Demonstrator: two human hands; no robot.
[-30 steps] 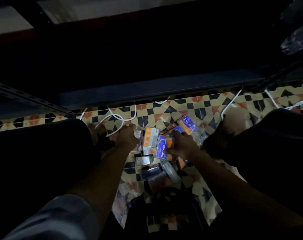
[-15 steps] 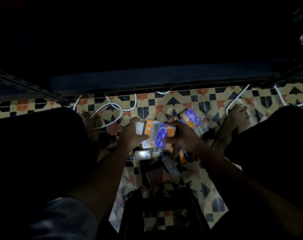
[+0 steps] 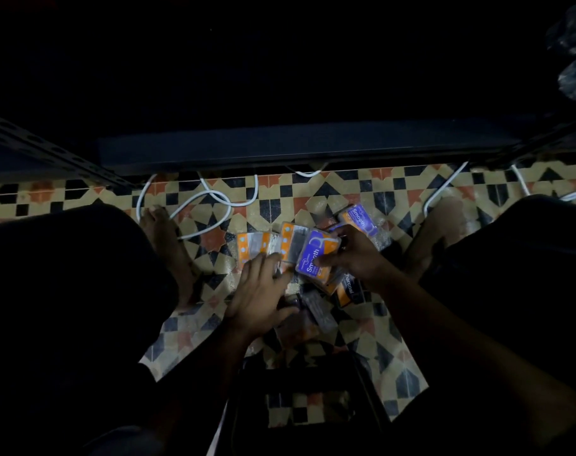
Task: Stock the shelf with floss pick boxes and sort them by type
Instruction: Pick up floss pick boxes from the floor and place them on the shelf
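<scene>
Sorting floss pick boxes on the floor
Your right hand (image 3: 354, 255) gripped a purple Smooth box (image 3: 316, 255), apparently gathering that type; your left hand (image 3: 263, 291) lay flat, fingers spread, on the pile (image 3: 308, 311).

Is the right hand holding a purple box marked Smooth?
Yes. The right hand grips the purple Smooth box above the pile on the tiled floor.
</scene>
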